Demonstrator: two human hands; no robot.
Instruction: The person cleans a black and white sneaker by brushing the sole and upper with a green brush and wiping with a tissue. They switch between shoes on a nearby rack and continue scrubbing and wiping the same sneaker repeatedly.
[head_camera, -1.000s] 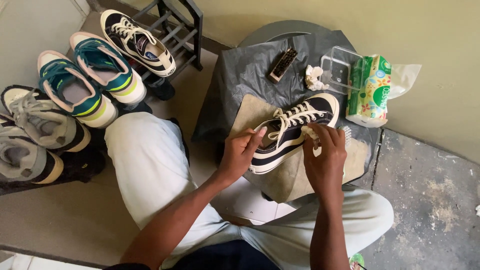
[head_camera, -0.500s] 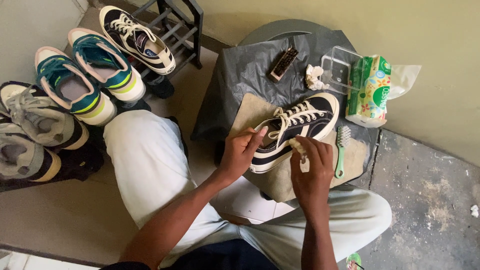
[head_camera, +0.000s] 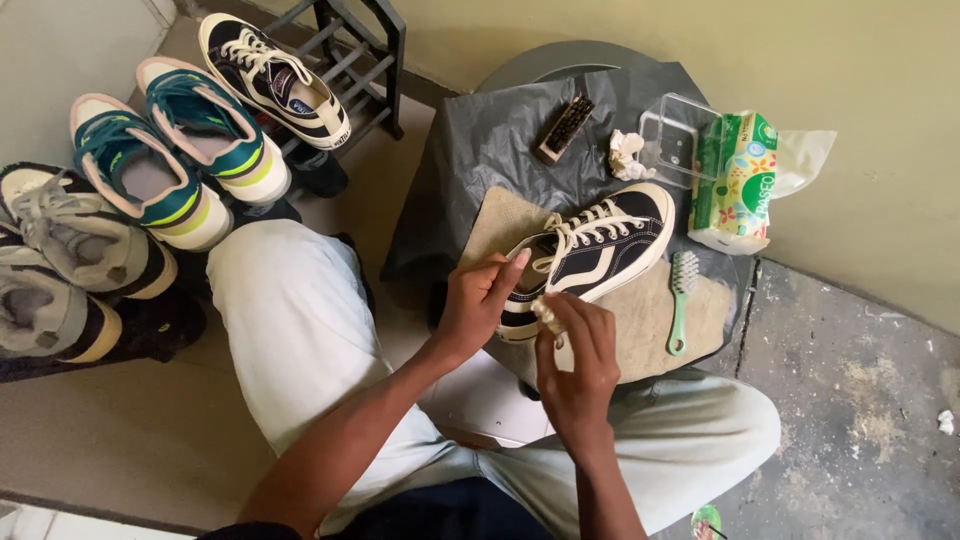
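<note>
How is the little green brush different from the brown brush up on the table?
The green plastic toothbrush-shaped brush is long and thin with a handle; the brown wooden block brush is short, chunky and has no handle. The green one has pale bristles and lies on the tan cloth beside the black canvas sneaker; the brown one lies farther back on the grey plastic sheet. Neither is being held.

A pale yellow-green wall (head_camera: 620, 30) is seen across the top and upper right of the frame. Below it, at right, a rough grey concrete floor (head_camera: 860, 400) is marked with pale stains and small white flecks. At left and lower left, a smoother beige floor (head_camera: 120, 440) is shown. A black metal rack (head_camera: 350, 60) is set at upper centre-left, against the wall. Soft, even daylight is noted; shadows are faint.
</note>
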